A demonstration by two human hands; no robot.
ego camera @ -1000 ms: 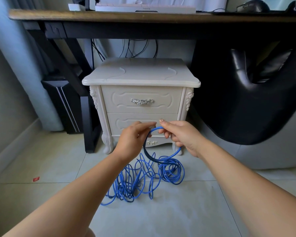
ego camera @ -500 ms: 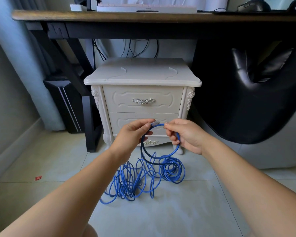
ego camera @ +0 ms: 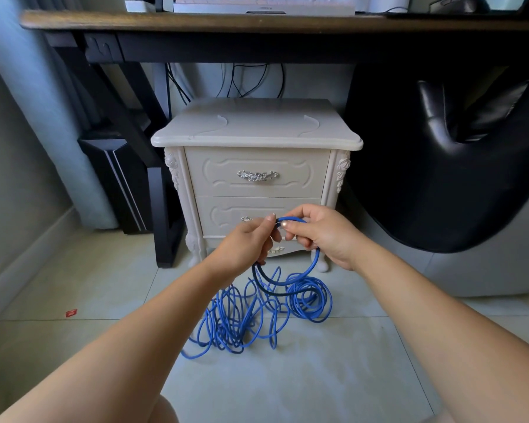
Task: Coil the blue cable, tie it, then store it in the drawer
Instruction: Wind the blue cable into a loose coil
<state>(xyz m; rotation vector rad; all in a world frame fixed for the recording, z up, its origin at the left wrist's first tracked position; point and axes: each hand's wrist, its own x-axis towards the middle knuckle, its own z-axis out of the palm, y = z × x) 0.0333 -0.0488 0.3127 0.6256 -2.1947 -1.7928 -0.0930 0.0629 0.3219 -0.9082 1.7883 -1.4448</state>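
Reading this as the coiling step, with only the first loop made. The left hand (ego camera: 245, 244) pinches the blue cable (ego camera: 226, 328) at the top of the loop (ego camera: 316, 261), thumb and fingertips curled onto it. The right hand (ego camera: 322, 236) grips the same cable just beside it, fingers wrapped round the strand. The two hands nearly touch. We can't tell whether the shiny spot between them is the plug or a fingernail.

Key geometry: the loop hangs below the hands, its plane roughly facing us. From the right hand the strand drops almost straight down to a small coil (ego camera: 306, 300) on the floor (ego camera: 318, 377). From the left hand a darker-looking strand curves down and to the right. The bulk of the slack is a loose tangle (ego camera: 232, 337) on the floor, below and slightly left of the hands, between us and the nightstand (ego camera: 257, 126). So the feed comes from underneath, its run near vertical, and the right hand sits on the feeding side.

Our call: the right hand slides down the strand and lifts the next turn, while the left hand collects. Risk: the tangle has crossed strands and will likely snag or rise as a clump.

Both drawers are closed: the upper drawer (ego camera: 257, 160), and the lower drawer (ego camera: 220, 213) directly behind the hands. Nothing is tied or stored, so we're early in the task.
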